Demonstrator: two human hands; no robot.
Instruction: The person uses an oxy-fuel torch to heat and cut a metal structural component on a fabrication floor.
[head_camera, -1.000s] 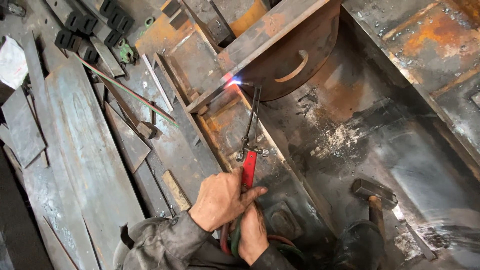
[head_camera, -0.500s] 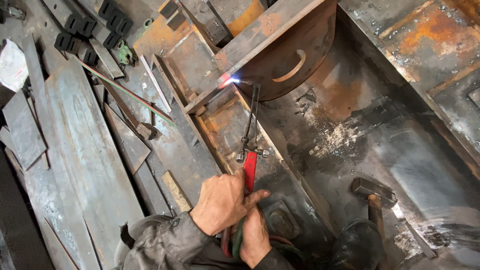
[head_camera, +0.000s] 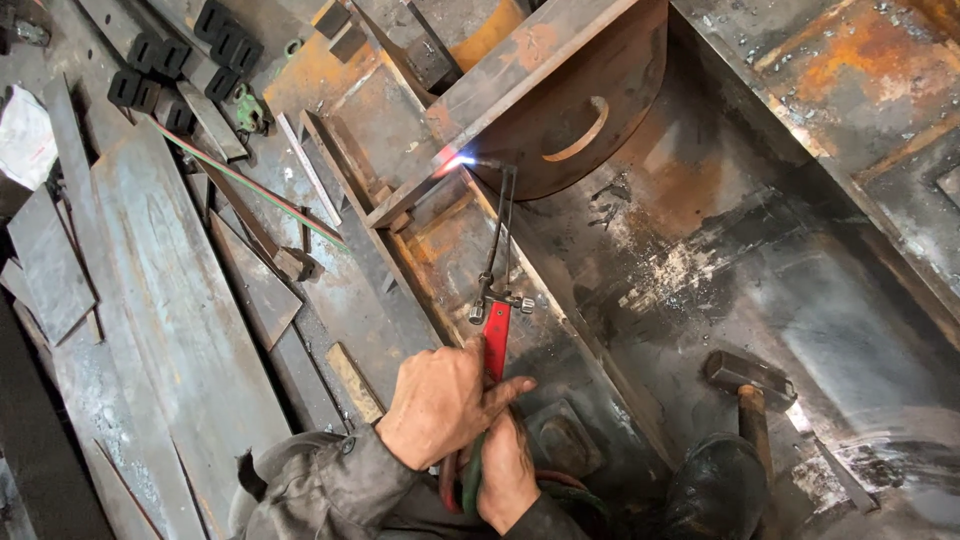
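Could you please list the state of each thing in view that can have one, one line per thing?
Cutting torch: lit, flame at the beam's edge.
Steel beam: rusty, glowing where the flame meets it.
Left hand: gripping the torch's red handle.
Right hand: closed around the hoses below the handle.
Hammer: lying unused on the steel floor.
Steel plates: lying loose, overlapping.

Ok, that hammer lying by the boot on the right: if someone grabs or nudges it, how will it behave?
The hammer looks head-heavy: a chunky dark block head on a slimmer wooden handle, so it would likely tip head-down when lifted. The blocky head should keep it from rolling. It looks stiff, and probably slides rather than tips on the gritty steel floor.
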